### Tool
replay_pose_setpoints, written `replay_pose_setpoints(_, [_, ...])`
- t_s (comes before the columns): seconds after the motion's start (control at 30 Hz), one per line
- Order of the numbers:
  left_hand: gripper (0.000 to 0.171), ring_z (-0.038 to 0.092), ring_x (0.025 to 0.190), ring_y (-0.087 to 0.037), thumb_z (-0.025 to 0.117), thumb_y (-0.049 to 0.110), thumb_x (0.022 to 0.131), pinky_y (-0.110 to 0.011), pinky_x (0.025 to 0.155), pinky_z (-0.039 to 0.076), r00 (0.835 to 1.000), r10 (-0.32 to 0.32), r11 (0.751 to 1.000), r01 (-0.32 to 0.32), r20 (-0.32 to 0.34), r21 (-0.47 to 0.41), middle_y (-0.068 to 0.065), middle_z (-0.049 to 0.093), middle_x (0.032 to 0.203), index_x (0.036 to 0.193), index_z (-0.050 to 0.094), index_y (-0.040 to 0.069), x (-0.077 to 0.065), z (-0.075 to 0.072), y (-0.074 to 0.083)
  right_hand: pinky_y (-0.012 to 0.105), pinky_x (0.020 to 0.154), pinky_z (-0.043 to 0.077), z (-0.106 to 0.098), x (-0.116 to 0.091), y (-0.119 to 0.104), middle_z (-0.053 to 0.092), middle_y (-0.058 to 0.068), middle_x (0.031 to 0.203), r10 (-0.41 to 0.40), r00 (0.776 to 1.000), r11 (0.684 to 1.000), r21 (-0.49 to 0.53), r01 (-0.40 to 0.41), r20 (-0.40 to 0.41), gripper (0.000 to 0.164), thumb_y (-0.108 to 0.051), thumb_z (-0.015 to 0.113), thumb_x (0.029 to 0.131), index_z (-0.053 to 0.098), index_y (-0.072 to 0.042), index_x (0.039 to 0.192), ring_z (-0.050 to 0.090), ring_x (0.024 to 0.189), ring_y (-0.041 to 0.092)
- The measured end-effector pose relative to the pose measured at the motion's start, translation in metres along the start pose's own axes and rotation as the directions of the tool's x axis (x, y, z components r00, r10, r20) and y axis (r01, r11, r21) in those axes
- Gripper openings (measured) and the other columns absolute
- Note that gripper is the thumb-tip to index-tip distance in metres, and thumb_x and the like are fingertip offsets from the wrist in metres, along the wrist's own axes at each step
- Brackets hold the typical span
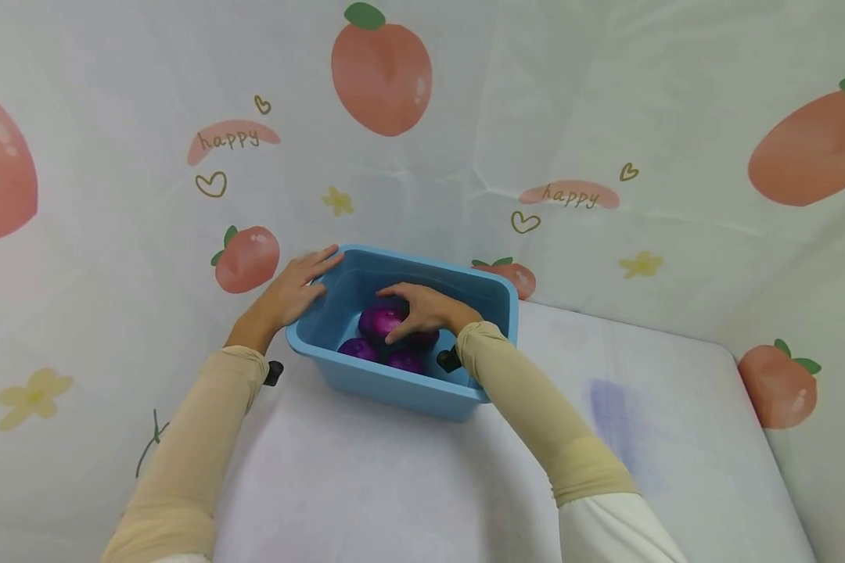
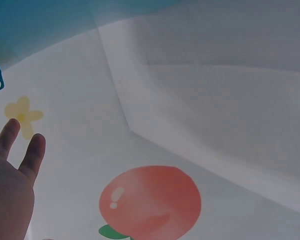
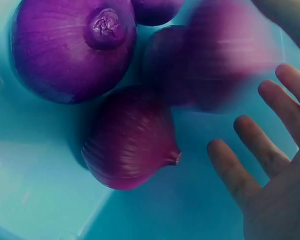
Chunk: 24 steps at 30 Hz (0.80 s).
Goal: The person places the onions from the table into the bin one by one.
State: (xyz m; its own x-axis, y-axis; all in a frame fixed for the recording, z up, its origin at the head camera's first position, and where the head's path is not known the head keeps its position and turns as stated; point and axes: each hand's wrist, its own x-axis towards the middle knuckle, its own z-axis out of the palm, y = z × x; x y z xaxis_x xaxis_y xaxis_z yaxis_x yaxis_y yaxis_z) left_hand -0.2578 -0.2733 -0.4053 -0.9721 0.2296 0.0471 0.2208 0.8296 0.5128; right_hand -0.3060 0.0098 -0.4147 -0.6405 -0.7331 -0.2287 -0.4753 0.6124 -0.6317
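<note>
A light blue plastic bin [image 1: 394, 397] holds several purple onions [image 1: 380, 320]. My right hand [image 1: 426, 306] reaches down into it over the onions, thumb and fingers spread apart. Seen from the right wrist, that hand [image 3: 280, 175] has straight, separated fingers beside the onions, with nothing between them. One onion [image 3: 230, 50] near it is blurred; a redder onion [image 3: 130, 142] and a large purple onion [image 3: 72, 50] look sharp. My left hand [image 1: 292, 289] rests on the bin's left rim with its fingers extended. In the left wrist view, two straight fingers [image 2: 32, 155] show.
The bin stands on a white-covered table [image 1: 394, 485] close to the back wall cloth [image 1: 451, 180], which is printed with peaches, hearts and flowers. A faint purple smear [image 1: 613, 422] marks the cover right of the bin. Dark wrist devices [image 1: 273, 374] sit by both wrists.
</note>
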Motion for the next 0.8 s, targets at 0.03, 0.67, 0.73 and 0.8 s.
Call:
replay_pose_setpoints(0.03, [0.064, 0.015, 0.158, -0.043, 0.040, 0.020, 0.099, -0.076, 0.119, 0.019, 1.000, 0.000, 1.000, 0.000, 0.001, 0.003, 0.002, 0.019, 0.173, 0.161, 0.030, 0.030, 0.0001, -0.0004, 0.0000, 0.052, 0.126, 0.032, 0.0003, 0.0003, 0.0002, 0.038, 0.005, 0.164, 0.005, 1.000, 1.000, 0.000, -0.005, 0.005, 0.090, -0.042, 0.085, 0.080, 0.041, -0.023, 0.156, 0.033, 0.153, 0.028])
replay_pose_setpoints(0.67, [0.063, 0.013, 0.159, -0.041, 0.038, 0.024, 0.100, -0.074, 0.121, 0.018, 1.000, -0.008, 1.000, 0.008, 0.009, -0.003, 0.005, 0.019, 0.173, 0.161, 0.029, 0.033, -0.0008, 0.0014, -0.0024, 0.052, 0.122, 0.037, 0.0002, -0.0034, 0.0065, 0.042, 0.000, 0.162, 0.030, 0.999, 0.993, 0.118, -0.029, -0.013, 0.086, -0.047, 0.079, 0.084, 0.041, -0.021, 0.157, 0.042, 0.148, 0.032])
replay_pose_setpoints(0.73, [0.063, 0.012, 0.159, -0.040, 0.039, 0.025, 0.100, -0.074, 0.121, 0.018, 1.000, -0.021, 1.000, 0.021, 0.010, -0.001, 0.006, 0.018, 0.173, 0.161, 0.028, 0.034, -0.0007, 0.0003, -0.0019, 0.051, 0.121, 0.038, -0.0021, -0.0032, 0.0057, 0.045, 0.000, 0.160, 0.029, 0.999, 0.993, 0.113, -0.027, -0.022, 0.083, -0.048, 0.078, 0.085, 0.042, -0.020, 0.156, 0.044, 0.147, 0.031])
replay_pose_setpoints(0.8, [0.062, 0.013, 0.160, -0.040, 0.039, 0.026, 0.100, -0.073, 0.122, 0.018, 1.000, -0.027, 1.000, 0.026, 0.002, 0.009, 0.006, 0.019, 0.173, 0.161, 0.028, 0.034, -0.0009, -0.0016, -0.0025, 0.050, 0.120, 0.040, -0.0045, -0.0009, 0.0041, 0.047, 0.000, 0.158, 0.020, 0.999, 0.995, 0.098, -0.016, -0.041, 0.079, -0.049, 0.075, 0.088, 0.045, -0.019, 0.154, 0.046, 0.145, 0.029])
